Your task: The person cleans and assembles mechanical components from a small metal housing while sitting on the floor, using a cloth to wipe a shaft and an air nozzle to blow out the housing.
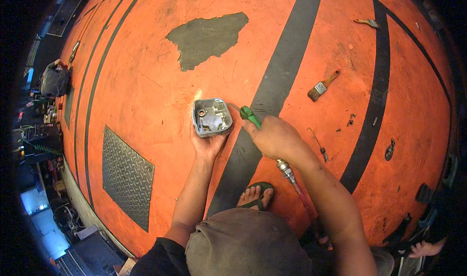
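Note:
My left hand [208, 145] is closed round the underside of a squarish, hollow cast-metal cover [214, 114], whose silver inside faces up with its bosses and holes showing. My right hand [278, 139] grips a green air blow gun [249, 116] just to the right of it. The gun's thin nozzle [232, 106] points left at the cover's rim; whether it touches cannot be made out. Below my right fist, a metal coupling [285, 169] joins the gun to a reddish air hose [303, 198] that runs down beside my forearm.
On the orange floor [160, 106] lie a paintbrush [322, 87], a second brush [368, 22], small screws [350, 120], a thin tool [321, 148] and a dark metal part [389, 149]. A tread plate [127, 178] is at left. Another person [54, 80] crouches far left; someone's hand [424, 249] shows lower right.

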`<state>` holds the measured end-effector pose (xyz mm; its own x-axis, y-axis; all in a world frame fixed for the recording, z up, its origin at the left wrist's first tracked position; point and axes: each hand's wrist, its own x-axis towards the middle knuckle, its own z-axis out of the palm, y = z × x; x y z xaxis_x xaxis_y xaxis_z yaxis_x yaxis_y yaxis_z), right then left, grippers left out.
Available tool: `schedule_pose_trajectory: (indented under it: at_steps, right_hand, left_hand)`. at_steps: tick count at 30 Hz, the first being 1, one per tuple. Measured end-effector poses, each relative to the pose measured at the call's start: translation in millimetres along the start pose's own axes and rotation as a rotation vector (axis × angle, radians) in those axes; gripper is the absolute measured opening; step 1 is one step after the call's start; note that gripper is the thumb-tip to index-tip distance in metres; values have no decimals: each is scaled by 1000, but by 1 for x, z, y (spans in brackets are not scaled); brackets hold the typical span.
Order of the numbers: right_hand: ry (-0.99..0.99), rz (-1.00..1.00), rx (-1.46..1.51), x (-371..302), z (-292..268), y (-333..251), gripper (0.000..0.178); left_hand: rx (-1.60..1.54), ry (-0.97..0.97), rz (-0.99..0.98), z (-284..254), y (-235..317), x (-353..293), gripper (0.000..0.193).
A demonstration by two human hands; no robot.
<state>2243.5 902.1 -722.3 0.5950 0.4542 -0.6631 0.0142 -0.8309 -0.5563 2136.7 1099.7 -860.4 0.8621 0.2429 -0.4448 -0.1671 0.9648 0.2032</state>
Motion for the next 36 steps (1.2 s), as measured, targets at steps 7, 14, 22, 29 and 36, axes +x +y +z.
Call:
schedule_pose_trajectory:
  at_steps: [7, 14, 22, 29, 36]
  right_hand:
    - [-301, -91, -4, -57, -25, -18, 69]
    - [-167, -258, 49, -53, 0, -35, 70]
    - [235, -166, 31, -5, 27, -26, 70]
    - [-148, -119, 360, 4, 24, -22, 68]
    - [-343, -139, 473, -5, 22, -6, 69]
  left_hand:
    - [-120, -125, -1, -14, 7, -2, 55]
    - [126, 47, 135, -26, 4, 2, 53]
    - [16, -33, 61, -14, 1, 1, 53]
    - [-13, -111, 35, -19, 3, -1, 57]
    - [12, 30, 67, -17, -1, 2, 54]
